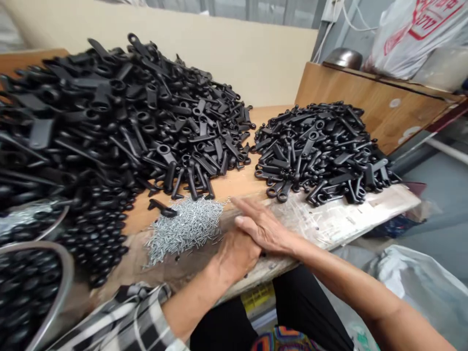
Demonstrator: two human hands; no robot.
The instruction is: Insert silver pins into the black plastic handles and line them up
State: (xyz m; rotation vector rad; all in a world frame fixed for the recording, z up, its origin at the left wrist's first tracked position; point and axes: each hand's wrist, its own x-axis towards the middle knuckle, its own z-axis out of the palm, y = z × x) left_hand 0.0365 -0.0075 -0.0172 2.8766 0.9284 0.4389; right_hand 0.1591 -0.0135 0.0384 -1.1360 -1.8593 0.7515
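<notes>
My right hand (261, 225) lies flat, fingers stretched out, on top of my left hand (234, 256) at the wooden table's (237, 185) front edge. My left hand's fingers are hidden under it. Just left of the hands lies a heap of small silver pins (185, 228). A single black lever part (163, 208) rests at the heap's top left. Neither hand visibly holds anything.
A big pile of black lever parts (120, 112) fills the left of the table, a smaller pile (321, 151) the right. Small black round pieces (98, 229) spread at the left beside metal bowls (54, 287). A wooden board (373, 102), a steel bowl (343, 58) and plastic bags (413, 34) stand at the right.
</notes>
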